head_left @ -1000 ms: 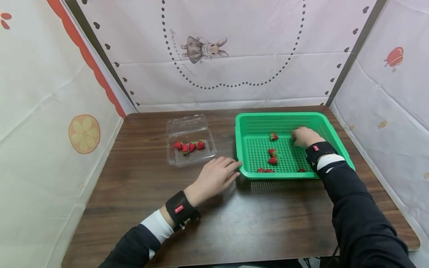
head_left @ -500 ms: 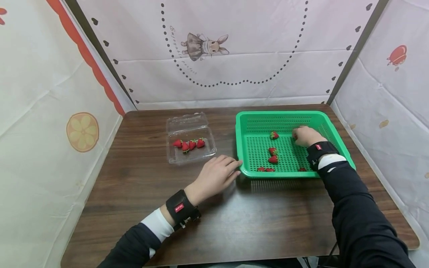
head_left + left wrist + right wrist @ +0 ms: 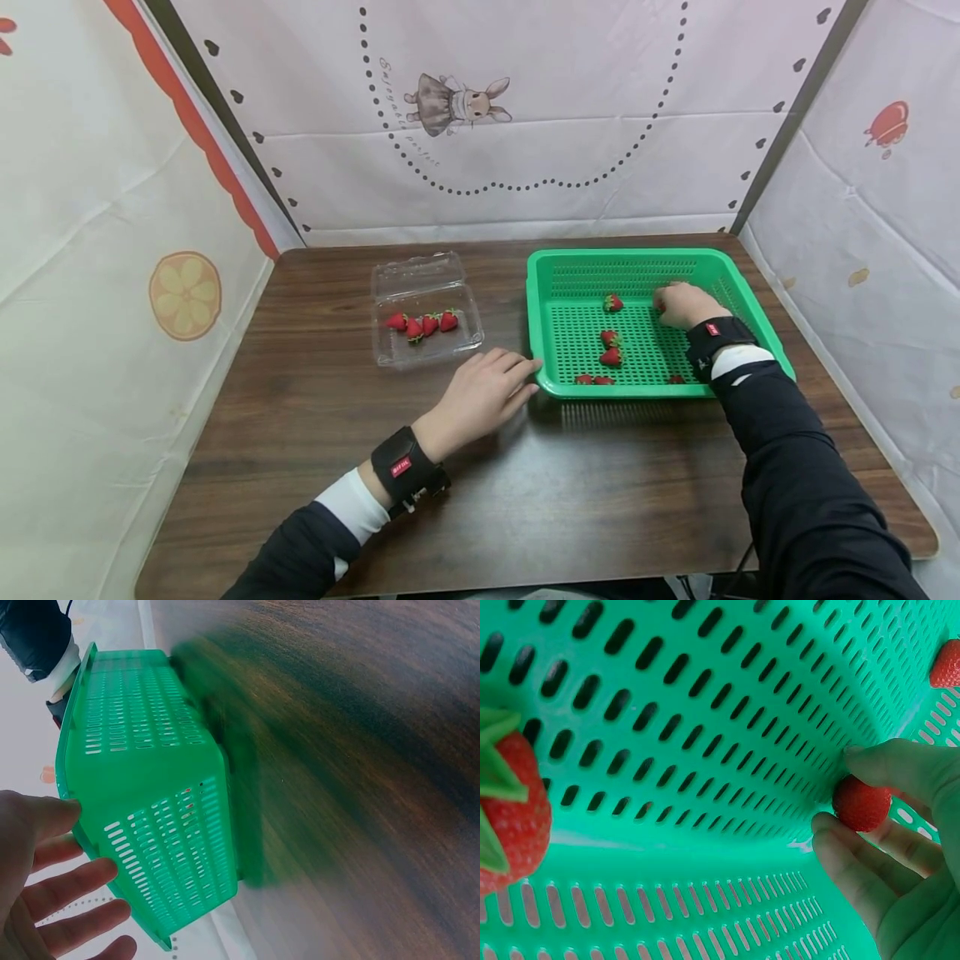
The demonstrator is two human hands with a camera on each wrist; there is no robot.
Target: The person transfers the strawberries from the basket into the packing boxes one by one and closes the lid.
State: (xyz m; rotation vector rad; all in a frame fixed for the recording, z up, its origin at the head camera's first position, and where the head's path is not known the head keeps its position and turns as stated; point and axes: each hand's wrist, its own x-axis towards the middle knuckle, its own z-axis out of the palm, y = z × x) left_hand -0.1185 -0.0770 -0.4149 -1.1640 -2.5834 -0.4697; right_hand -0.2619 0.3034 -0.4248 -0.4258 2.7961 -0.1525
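- Strawberries: four are lying grouped in the clear box, at 10-to-11 o'clock on the worktop; six loose ones are showing in the green basket, at 1-to-2 o'clock.
- Basket layout: one is sitting at 10 o'clock, four are lying around 8, one at 5; the near rim is partly covering those nearest the person.
- Held strawberry: resting in the right-hand grip, which is pinching it between thumb and fingers inside the basket, toward 2 o'clock.
- Left-hand grip: holding nothing, fingers extended, touching the basket rim at 8 o'clock.
- Progress, by judgement: the handling is standing partway, fruit sitting in both containers; the held one is awaiting release or lifting, the pictures not telling which.
- Against the earlier frames: counts and places are matching; both hands are keeping their positions; only the head view is shifting slightly.
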